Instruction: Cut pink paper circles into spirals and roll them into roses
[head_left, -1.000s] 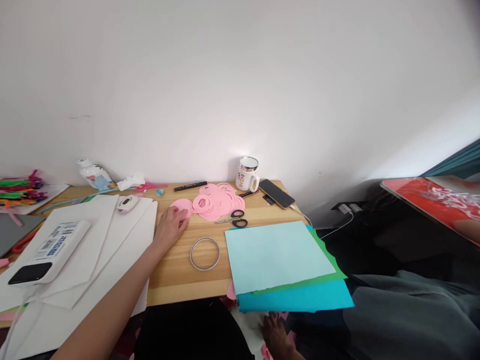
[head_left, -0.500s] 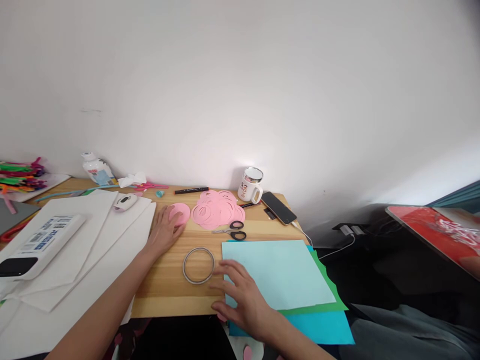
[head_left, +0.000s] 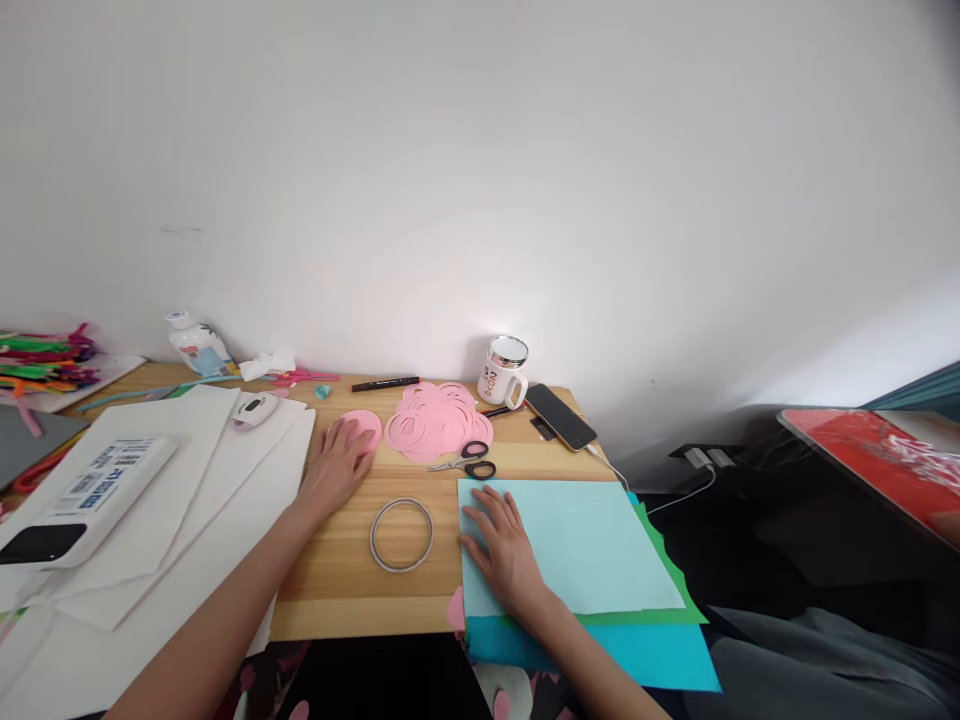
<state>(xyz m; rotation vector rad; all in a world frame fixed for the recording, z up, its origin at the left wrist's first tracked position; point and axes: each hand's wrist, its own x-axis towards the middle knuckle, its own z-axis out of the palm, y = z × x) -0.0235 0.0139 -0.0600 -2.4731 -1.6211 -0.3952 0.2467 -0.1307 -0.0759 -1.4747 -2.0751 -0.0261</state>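
My left hand [head_left: 337, 465] lies with fingers spread over a pink paper circle [head_left: 365, 424], partly covering it. Flat on a pale blue sheet of paper [head_left: 585, 545] rests my right hand [head_left: 504, 550], fingers apart, near the sheet's left edge. Green paper [head_left: 667, 565] and a brighter blue sheet [head_left: 600, 655] stick out from under it. Between my hands a ring-shaped roll of tape [head_left: 402, 535] lies on the wooden table. Small scissors [head_left: 472, 460] with black handles lie just beyond the pale sheet, beside a heap of pink paper rings and circles [head_left: 439, 420].
A white mug [head_left: 502, 372], a phone [head_left: 561, 417] on a cable and a black marker [head_left: 385, 384] stand or lie along the back. White sheets [head_left: 247, 500] bearing a white device [head_left: 94, 500] cover the left. Pink scissors [head_left: 304, 377] and a bottle [head_left: 199, 345] are behind.
My right hand has come down onto the pale blue sheet, moving away from the tape roll. The paper stack has shifted slightly right. My left hand stays on the pink circle.
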